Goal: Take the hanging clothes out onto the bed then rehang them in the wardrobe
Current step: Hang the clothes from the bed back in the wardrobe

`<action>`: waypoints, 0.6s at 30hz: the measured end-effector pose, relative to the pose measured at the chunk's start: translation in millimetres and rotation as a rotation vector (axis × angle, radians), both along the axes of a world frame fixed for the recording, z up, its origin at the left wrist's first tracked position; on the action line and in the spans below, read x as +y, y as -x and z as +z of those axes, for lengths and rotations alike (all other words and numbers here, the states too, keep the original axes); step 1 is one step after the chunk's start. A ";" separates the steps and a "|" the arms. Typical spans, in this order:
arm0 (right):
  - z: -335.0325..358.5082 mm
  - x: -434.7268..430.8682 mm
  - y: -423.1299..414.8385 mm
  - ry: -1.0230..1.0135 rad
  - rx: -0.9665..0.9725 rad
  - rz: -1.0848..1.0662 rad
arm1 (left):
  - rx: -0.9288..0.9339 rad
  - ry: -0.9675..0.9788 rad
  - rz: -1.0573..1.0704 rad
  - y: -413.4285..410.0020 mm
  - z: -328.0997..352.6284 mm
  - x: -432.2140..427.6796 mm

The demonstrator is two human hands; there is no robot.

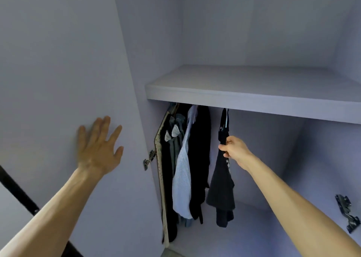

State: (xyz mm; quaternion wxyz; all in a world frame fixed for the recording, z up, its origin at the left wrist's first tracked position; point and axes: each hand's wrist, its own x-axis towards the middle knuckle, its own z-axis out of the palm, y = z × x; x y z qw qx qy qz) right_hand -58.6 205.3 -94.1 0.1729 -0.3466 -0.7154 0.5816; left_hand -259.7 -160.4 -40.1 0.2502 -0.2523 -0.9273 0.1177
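Inside the pale wardrobe, a dark garment (221, 186) hangs alone on a hanger under the shelf (254, 92). My right hand (234, 148) grips this garment near its top, fingers curled round the cloth. To its left hang several clothes bunched together: a black garment (200, 159), a light striped shirt (182, 178), dark trousers on clips (175, 137) and a dotted beige piece (160, 168) against the side wall. My left hand (99, 147) lies flat with fingers spread on the open wardrobe door (58, 71).
The left door stands open, held by a metal hinge (148, 160). Another hinge (347, 213) sits on the wardrobe's right wall. The rail is hidden behind the shelf's front edge. A dark strip (17, 190) crosses the lower left.
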 end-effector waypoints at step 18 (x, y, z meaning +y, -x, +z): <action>-51.9 58.4 150.4 -0.173 -0.236 0.134 | 0.306 -0.010 -0.106 25.7 -32.4 -9.0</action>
